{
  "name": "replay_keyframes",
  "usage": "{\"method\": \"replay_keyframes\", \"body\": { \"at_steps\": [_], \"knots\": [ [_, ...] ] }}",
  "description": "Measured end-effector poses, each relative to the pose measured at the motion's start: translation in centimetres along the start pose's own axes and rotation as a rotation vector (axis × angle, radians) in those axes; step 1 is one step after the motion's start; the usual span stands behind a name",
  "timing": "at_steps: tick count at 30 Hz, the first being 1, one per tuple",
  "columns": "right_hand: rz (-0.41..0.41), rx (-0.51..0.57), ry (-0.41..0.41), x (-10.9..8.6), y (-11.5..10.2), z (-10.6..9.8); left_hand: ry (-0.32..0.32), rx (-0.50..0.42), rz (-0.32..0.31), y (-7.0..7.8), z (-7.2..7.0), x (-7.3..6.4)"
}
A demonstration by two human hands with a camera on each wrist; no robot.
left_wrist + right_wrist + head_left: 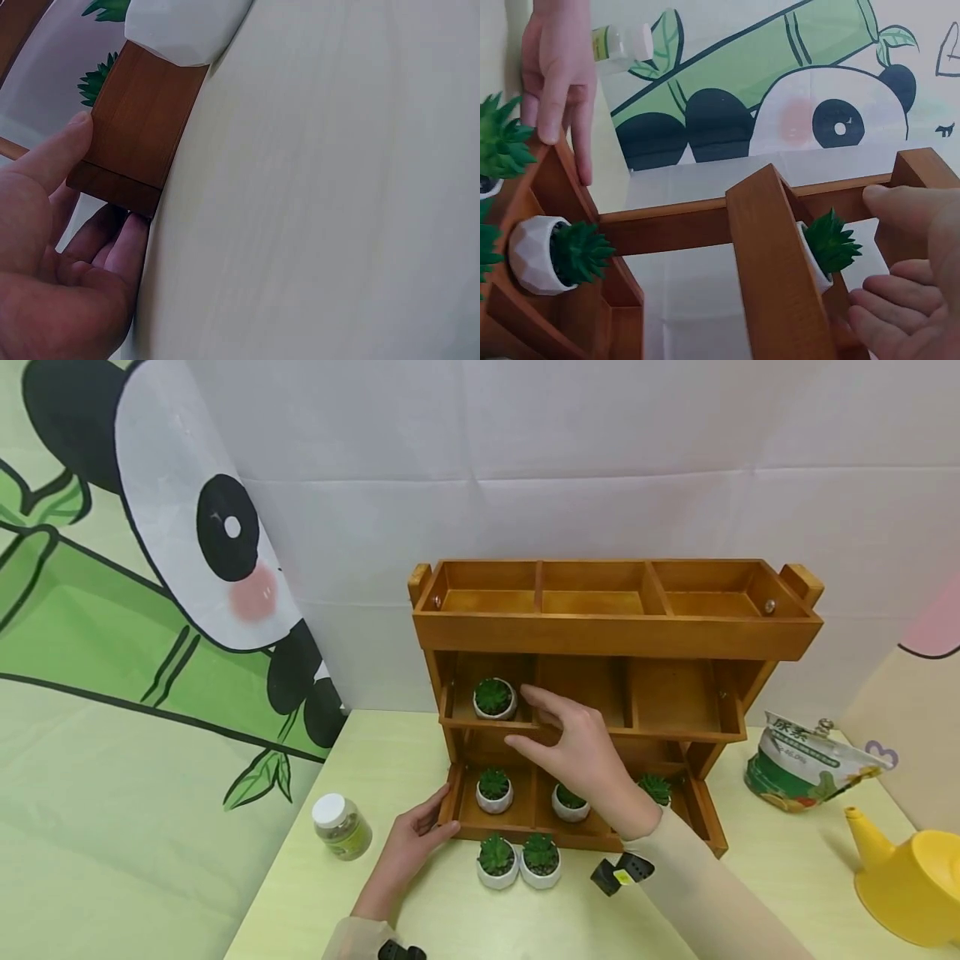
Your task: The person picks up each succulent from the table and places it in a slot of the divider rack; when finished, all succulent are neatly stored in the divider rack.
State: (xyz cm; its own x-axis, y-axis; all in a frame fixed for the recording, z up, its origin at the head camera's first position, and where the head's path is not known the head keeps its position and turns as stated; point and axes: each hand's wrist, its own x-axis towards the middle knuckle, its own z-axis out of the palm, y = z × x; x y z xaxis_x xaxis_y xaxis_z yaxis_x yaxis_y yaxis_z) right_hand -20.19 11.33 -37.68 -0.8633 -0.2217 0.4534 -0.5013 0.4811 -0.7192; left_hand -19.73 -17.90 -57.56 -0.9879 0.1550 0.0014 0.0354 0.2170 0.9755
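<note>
Near the centre of the head view, the right hand [588, 752] is held beside the upper pot [494, 701], which is seated on the left of the middle tier of the shelf [615, 637]. Its grip is spread, thumb and fingers apart, with nothing held; such a gap seems suited to the rounded sides of a pot.

Lower left of centre, the left hand [412, 841] is placed at the near left corner of the bottom tray. Its grip is clamped on that corner, the wood caught between thumb and fingers, presumably so that the shelf is steadied.

In the bottom tray, the left pot [495, 795] and the middle pot [572, 808] are parted by a divider, which probably stops them sliding together; the right pot [655, 789] is partly hidden.

At the lower centre, two loose pots [540, 864] are stood upright, side by side, on the worktop [285, 893], apparently for easy reach. The jar [342, 828] at lower left, and the bag [810, 766] and watering can [907, 889] at lower right, are set aside, perhaps to leave room for the hands.
</note>
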Motion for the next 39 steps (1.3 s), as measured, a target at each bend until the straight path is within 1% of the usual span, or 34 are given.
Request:
{"method": "replay_keyframes", "body": {
  "at_steps": [3,9,13,21,27,30,36,39],
  "knots": [
    [-0.010,0.023,-0.005,-1.0,0.6,0.0,-0.002,0.005,-0.001,0.0,0.0,0.0],
    [-0.046,0.065,0.013,-3.0,1.6,0.3,0.001,0.009,-0.008,0.1,0.0,-0.1],
    [-0.043,0.088,0.013,-4.4,2.4,0.6,-0.001,0.000,-0.013,0.2,0.0,-0.1],
    [0.036,0.091,-0.007,-7.1,4.1,1.2,-0.007,0.000,-0.001,0.1,0.0,0.0],
    [0.041,0.072,-0.015,-8.8,5.3,1.6,-0.007,0.006,0.000,0.2,0.0,0.0],
    [0.058,0.066,-0.020,-9.7,5.9,1.8,-0.009,0.002,0.000,0.2,0.0,0.0],
    [0.095,0.120,-0.045,-11.3,7.1,2.3,-0.004,0.003,-0.012,0.3,0.0,0.0],
    [0.128,0.136,-0.063,-12.1,7.5,2.6,0.000,0.001,-0.016,0.3,0.0,-0.1]
  ]
}}
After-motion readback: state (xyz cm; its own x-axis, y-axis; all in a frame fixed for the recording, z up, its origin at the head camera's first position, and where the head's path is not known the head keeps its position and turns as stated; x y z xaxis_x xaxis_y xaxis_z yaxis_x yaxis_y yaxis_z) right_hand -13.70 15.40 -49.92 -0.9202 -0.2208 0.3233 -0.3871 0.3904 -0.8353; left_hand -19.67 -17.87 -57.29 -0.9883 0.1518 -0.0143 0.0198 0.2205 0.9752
